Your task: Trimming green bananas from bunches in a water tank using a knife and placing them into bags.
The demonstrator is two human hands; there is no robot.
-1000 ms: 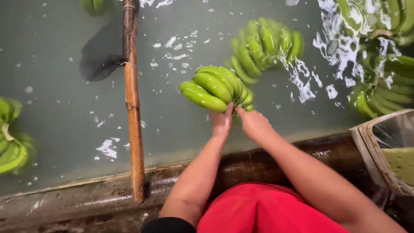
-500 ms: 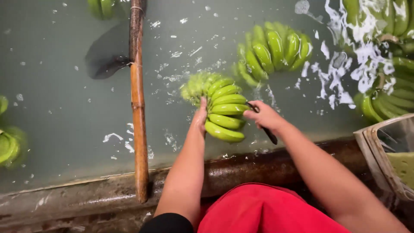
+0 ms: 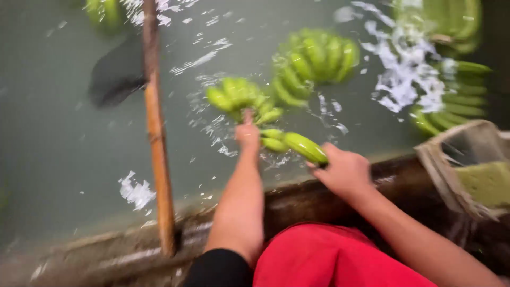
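A wooden pole [image 3: 156, 138] slants across the water left of the hands; a basket [image 3: 462, 165] with a green sponge [image 3: 486, 183] sits right.

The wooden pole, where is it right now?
The wooden pole slants over the water on the left side, left of the left hand and the banana bunch.

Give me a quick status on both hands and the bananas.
Left hand on floating banana cluster. Right hand gripping small separated cluster, knife not visible. Wooden pole left of hands, clear.
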